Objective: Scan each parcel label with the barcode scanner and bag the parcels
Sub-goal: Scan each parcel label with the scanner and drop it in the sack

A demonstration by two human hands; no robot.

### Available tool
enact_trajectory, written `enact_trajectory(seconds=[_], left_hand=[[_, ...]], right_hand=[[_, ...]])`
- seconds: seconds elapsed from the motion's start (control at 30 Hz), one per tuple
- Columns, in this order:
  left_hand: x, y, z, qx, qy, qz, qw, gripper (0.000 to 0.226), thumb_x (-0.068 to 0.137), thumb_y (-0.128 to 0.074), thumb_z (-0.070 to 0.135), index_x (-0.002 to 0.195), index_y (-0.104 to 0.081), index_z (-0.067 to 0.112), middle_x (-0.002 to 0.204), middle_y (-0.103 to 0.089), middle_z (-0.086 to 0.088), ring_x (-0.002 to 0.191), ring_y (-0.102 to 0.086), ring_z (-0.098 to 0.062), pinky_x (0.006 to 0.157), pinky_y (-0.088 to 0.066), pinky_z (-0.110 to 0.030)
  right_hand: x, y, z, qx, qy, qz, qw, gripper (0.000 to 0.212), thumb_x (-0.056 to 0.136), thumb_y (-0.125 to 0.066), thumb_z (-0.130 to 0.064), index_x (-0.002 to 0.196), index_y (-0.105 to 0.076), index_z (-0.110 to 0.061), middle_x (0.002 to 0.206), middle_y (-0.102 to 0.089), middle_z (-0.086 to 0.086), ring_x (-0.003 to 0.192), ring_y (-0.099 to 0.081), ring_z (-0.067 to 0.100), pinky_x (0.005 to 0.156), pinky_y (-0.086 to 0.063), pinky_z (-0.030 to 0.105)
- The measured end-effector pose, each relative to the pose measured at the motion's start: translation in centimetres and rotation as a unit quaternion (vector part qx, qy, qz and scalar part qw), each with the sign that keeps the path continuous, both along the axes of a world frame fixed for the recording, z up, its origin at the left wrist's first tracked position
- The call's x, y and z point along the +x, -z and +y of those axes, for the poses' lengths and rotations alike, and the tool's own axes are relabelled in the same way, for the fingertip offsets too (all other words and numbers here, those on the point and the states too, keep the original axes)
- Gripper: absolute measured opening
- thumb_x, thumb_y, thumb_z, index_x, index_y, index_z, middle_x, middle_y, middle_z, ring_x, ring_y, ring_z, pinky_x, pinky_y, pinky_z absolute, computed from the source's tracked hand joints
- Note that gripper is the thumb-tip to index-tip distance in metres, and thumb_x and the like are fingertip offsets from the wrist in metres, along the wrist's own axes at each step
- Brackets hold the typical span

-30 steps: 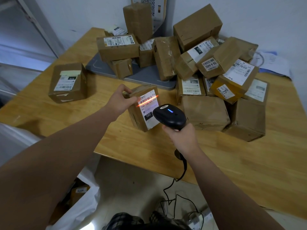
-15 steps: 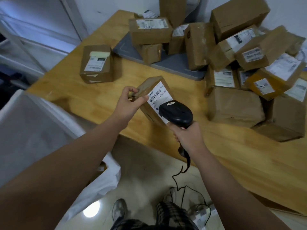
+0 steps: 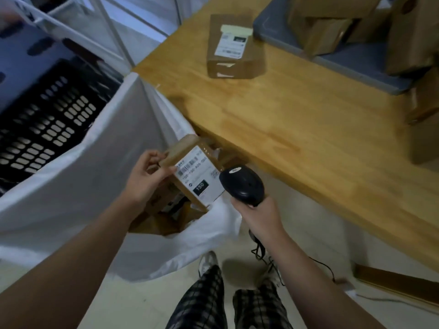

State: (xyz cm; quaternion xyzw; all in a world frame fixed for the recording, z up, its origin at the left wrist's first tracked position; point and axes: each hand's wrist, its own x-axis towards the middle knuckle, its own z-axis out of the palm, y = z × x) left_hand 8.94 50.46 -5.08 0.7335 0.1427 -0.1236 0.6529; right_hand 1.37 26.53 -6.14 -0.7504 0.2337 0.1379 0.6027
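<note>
My left hand point(image 3: 145, 179) grips a small brown parcel point(image 3: 192, 169) with a white barcode label, holding it tilted above the mouth of a white bag point(image 3: 71, 186) left of the table. Brown parcels point(image 3: 161, 217) lie inside the bag below it. My right hand point(image 3: 259, 214) grips the handle of a black barcode scanner point(image 3: 242, 184), whose head sits just right of the held parcel. The scanner's cable point(image 3: 261, 252) hangs toward the floor.
A wooden table point(image 3: 297, 119) fills the right side, with one labelled parcel point(image 3: 231, 47) near its left end and more parcels point(image 3: 356, 22) piled on a grey tray point(image 3: 370, 65) at the back. A black perforated crate point(image 3: 47, 122) stands left of the bag.
The scan line on the label went out. My left hand carried the parcel off the table, left and down over the bag. My view swung left, and the scanner followed alongside.
</note>
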Motion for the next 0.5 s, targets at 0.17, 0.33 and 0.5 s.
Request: enact_trajectory(seconds=[0.17,0.33,0.5], left_hand=[[-0.7,7.3,4.8,0.186,-0.008,0.060,0.981,0.032,0.079,-0.078,0.017,0.099,-0.052,0.018,0.098,-0.061,0.002,0.086,-0.060,-0.015,0.071,-0.053,-0.025],[0.8,15.6,6.5,0.271,-0.112,0.222,0.930,0.056,0.075,-0.074,0.051,0.107,-0.035,0.025,0.118,-0.048,-0.010,0.102,-0.054,-0.032,0.089,-0.047,-0.041],[6.4,20.9,2.8,0.220,-0.196,0.246,0.923,0.064,0.074,-0.074,0.053,0.110,-0.036,0.017,0.132,-0.031,-0.015,0.111,-0.044,-0.035,0.085,-0.041,-0.035]], right_hand=[[1.2,3.8,4.4,-0.065,-0.039,0.016,0.997,0.042,0.077,-0.078,-0.019,0.048,-0.048,-0.019,0.038,-0.042,-0.011,0.042,-0.044,0.002,0.049,-0.033,0.022],[3.6,8.2,7.5,-0.193,-0.131,0.026,0.972,0.021,0.081,-0.071,-0.028,0.070,-0.053,-0.023,0.061,-0.056,-0.006,0.066,-0.059,0.017,0.053,-0.037,0.025],[5.8,11.7,9.4,-0.235,-0.134,-0.003,0.963,0.027,0.082,-0.069,-0.034,0.069,-0.047,-0.031,0.057,-0.052,-0.008,0.058,-0.053,0.004,0.051,-0.035,0.018]])
